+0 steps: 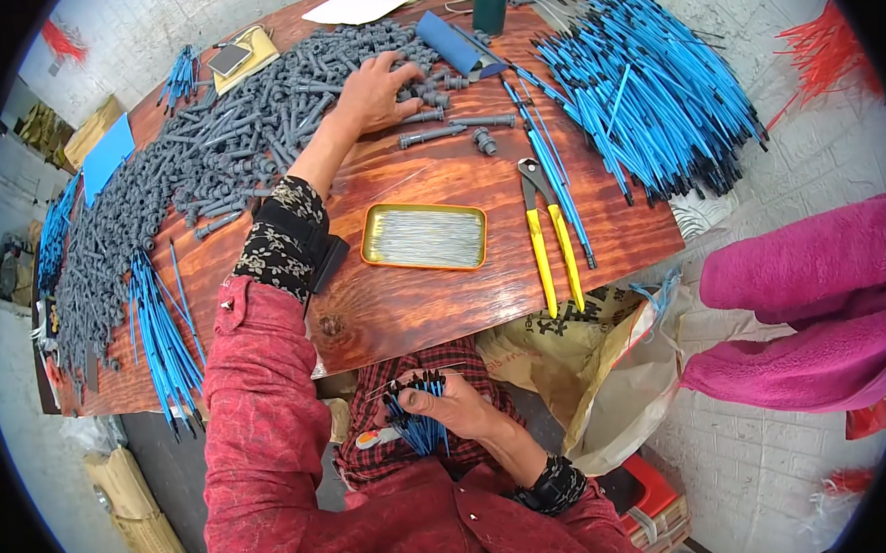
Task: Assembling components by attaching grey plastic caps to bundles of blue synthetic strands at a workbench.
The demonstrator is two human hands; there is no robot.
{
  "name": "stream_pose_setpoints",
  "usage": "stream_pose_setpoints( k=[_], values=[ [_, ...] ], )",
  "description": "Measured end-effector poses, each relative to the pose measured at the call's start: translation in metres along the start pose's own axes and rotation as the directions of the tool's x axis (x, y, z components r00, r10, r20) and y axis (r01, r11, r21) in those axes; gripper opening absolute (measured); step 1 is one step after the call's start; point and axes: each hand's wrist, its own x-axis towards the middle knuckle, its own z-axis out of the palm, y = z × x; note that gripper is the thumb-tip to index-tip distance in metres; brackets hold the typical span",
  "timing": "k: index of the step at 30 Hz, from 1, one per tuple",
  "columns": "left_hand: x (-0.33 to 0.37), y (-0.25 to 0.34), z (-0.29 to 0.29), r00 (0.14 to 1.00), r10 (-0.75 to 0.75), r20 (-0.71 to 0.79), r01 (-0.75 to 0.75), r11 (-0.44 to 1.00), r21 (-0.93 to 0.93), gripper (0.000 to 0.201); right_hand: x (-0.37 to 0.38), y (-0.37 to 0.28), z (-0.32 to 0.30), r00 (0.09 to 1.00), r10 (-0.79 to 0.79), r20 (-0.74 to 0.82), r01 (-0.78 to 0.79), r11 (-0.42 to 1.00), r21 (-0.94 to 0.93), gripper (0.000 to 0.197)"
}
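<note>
A: Quick check: where's your left hand (378, 95)?

B: At the R end of the big heap of dark grey, ribbed, plastic-looking fittings (255, 126), far side of the glossy red-brown wooden table (385, 325). Palm down, fingers bent & spread, thumb apart. Can't tell if you've got a pc under there; fingertips partly hidden.

A: And your right hand (460, 408)?

B: Low over your lap, just off the tbl edge. It's closed round a bundle of thin blue rods w/ black tips (421, 436), tips up, thumb across the front.

A: So which step are you on?

B: Prob picking: L reaches for a fitting while R carries the rods. That's a judgement, FYI.

A: What does your next move call for?

B: A clean finger-thumb pinch on 1 pc, not a clump. Hold the R bundle snug meanwhile so no rods slip out.

A: Anything nr you to watch?

B: Yep: the shallow yellow-orange tin (422, 206) of fine silvery wires (426, 239) sits b/w you & the heap, L forearm beside it. Yellow-handled metal pliers (540, 261) lie to its R. Don't clip the tin w/ your sleeve coming back.
</note>
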Motion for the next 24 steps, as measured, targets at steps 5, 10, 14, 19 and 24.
stream_pose_setpoints(
  k=[5,10,14,19,24],
  values=[
    [-0.016,-0.001,-0.010,0.999,-0.041,0.018,0.042,0.998,-0.053,0.030,0.002,-0.001,-0.002,1.000,0.005,0.027,-0.004,0.999,-0.042,0.037],
    [-0.034,-0.003,-0.036,0.997,-0.021,0.075,0.026,0.998,-0.065,0.030,0.000,0.002,0.004,1.000,-0.003,0.005,0.003,1.000,-0.014,0.041],
    [-0.060,0.009,-0.073,0.998,0.003,-0.060,-0.009,0.995,-0.096,0.023,-0.003,0.007,0.006,0.999,-0.032,0.019,0.032,0.999,0.004,0.042],
    [-0.111,0.020,-0.117,0.975,0.092,-0.200,-0.095,0.995,-0.006,0.020,-0.007,0.010,0.012,0.998,-0.058,0.026,0.057,0.998,0.013,0.046],
    [-0.155,0.022,-0.112,0.985,0.100,-0.137,-0.093,0.994,0.057,0.022,-0.010,0.010,0.021,0.998,-0.056,0.040,0.057,0.998,-0.014,0.050]
  ],
)
